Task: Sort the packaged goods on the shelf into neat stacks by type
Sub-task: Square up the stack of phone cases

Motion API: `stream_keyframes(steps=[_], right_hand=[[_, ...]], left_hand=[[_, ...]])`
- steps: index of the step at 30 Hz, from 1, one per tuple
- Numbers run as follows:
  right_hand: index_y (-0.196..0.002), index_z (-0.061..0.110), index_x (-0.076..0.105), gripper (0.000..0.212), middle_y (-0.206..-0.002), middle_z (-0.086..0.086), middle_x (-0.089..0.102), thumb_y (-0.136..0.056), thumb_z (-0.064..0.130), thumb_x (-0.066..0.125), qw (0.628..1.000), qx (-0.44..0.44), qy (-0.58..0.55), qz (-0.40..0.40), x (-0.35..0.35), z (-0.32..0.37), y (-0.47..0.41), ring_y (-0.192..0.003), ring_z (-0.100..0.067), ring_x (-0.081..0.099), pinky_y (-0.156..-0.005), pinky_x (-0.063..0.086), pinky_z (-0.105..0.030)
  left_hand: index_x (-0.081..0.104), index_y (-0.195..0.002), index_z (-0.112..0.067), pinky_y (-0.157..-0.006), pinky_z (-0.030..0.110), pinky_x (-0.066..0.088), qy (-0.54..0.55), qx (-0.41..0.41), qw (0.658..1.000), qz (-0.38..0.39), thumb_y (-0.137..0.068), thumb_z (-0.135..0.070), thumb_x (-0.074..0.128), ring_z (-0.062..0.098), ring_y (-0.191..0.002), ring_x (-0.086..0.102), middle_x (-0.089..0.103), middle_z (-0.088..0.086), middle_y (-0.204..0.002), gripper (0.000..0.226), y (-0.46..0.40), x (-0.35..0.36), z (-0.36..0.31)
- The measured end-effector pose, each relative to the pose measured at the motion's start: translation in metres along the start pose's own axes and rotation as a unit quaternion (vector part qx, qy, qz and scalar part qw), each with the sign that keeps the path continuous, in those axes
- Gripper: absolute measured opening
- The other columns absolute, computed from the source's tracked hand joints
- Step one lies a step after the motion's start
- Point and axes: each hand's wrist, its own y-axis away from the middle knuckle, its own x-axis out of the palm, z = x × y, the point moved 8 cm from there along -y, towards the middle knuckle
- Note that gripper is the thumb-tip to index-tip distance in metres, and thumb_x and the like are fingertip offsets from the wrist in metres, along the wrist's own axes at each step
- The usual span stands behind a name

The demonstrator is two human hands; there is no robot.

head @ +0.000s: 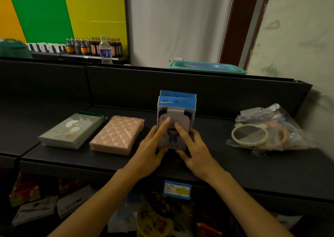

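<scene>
Boxes with blue tops (176, 106) stand upright in a short row at the middle of the dark shelf (235, 173), one behind another, the nearest showing a cartoon figure on its pale front. Both hands grasp this nearest box: the left hand (153, 150) curls round its left edge with the forefinger laid on the front, and the right hand (195, 151) curls round its right edge the same way. To the left lie a pink quilted stack (117, 135) and, further left, a green stack with a footprint design (72, 132), both flat and fairly square. To the right, well apart, sits a loose heap of clear bags holding ring-shaped items (265, 132). The upright boxes look tall and narrow; a push from the front could tip the row backwards, or leave them skewed.
</scene>
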Motion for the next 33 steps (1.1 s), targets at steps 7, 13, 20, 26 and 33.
stream_keyframes(steps=[7, 13, 20, 26, 33], right_hand=[[-0.142, 0.051, 0.005, 0.09, -0.143, -0.008, 0.026, -0.088, 0.008, 0.062, 1.0, 0.004, 0.003, -0.016, -0.004, 0.005, 0.0, -0.133, -0.017, 0.034, -0.107, 0.04, -0.032], [-0.141, 0.052, 0.004, 0.09, -0.135, -0.009, 0.033, -0.087, 0.013, 0.065, 0.999, 0.047, -0.008, 0.026, -0.019, 0.017, -0.017, -0.126, -0.018, 0.04, -0.103, 0.041, -0.028], [-0.15, 0.032, 0.01, 0.097, -0.144, -0.004, 0.035, -0.078, 0.011, 0.073, 0.978, 0.139, -0.044, 0.147, -0.023, 0.022, -0.029, -0.123, -0.018, 0.043, -0.09, 0.046, -0.025], [-0.149, 0.033, 0.018, 0.098, -0.138, -0.005, 0.041, -0.072, 0.012, 0.077, 0.954, 0.228, -0.072, 0.181, -0.007, 0.009, -0.032, -0.122, -0.023, 0.044, -0.102, 0.043, -0.04], [-0.147, 0.031, 0.024, 0.09, -0.136, -0.005, 0.038, -0.075, 0.01, 0.074, 0.922, 0.309, -0.055, 0.225, -0.006, 0.005, -0.038, -0.116, -0.024, 0.046, -0.098, 0.045, -0.038]], left_hand=[[-0.001, -0.142, -0.053, -0.083, -0.005, 0.034, -0.032, -0.014, 0.999, -0.016, -0.085, -0.002, 0.062, -0.007, -0.125, 0.021, 0.021, 0.0, -0.147, 0.099, 0.0, -0.002, 0.0], [-0.006, -0.142, -0.051, -0.087, 0.002, 0.041, -0.016, -0.048, 0.999, 0.009, -0.081, 0.001, 0.065, 0.007, -0.125, 0.036, 0.031, 0.005, -0.143, 0.107, -0.014, -0.019, -0.007], [-0.005, -0.147, -0.041, -0.066, 0.017, 0.049, 0.007, -0.189, 0.966, 0.178, -0.079, -0.003, 0.068, 0.008, -0.104, 0.047, 0.035, -0.002, -0.139, 0.106, -0.024, -0.025, -0.003], [0.005, -0.149, -0.036, -0.071, 0.018, 0.041, -0.008, -0.256, 0.94, 0.225, -0.078, -0.006, 0.07, 0.018, -0.117, 0.041, 0.029, 0.008, -0.147, 0.101, -0.024, -0.025, 0.009], [0.013, -0.148, -0.033, -0.083, 0.031, 0.043, 0.062, -0.287, 0.919, 0.263, -0.079, -0.007, 0.069, 0.022, -0.115, 0.044, 0.033, 0.008, -0.143, 0.093, -0.027, -0.021, 0.02]])
